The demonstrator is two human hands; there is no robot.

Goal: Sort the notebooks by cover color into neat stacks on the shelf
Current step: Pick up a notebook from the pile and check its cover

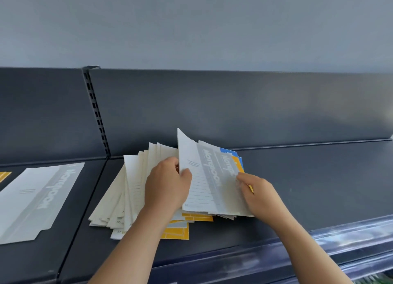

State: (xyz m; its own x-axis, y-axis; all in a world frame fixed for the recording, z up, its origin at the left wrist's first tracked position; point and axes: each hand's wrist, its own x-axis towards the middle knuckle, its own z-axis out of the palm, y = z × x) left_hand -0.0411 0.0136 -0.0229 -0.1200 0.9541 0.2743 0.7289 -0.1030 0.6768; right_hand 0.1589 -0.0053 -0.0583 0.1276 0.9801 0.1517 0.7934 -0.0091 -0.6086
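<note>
Dark grey metal shelf (297,188) with a matching back panel (234,109), a slotted upright (96,111) and a pale grey wall (191,24) above. At its centre lies a fanned pile of notebooks (131,190) with yellow covers (176,230) showing underneath. The left hand (168,185) pinches the left edge of the top grey notebook (204,190) and the right hand (259,192) curls its fingers on the right edge. Its long axis runs front to back, with the far corner lifted. Another grey notebook (36,200) lies flat in the left bay, lengthwise toward the back panel too.
</note>
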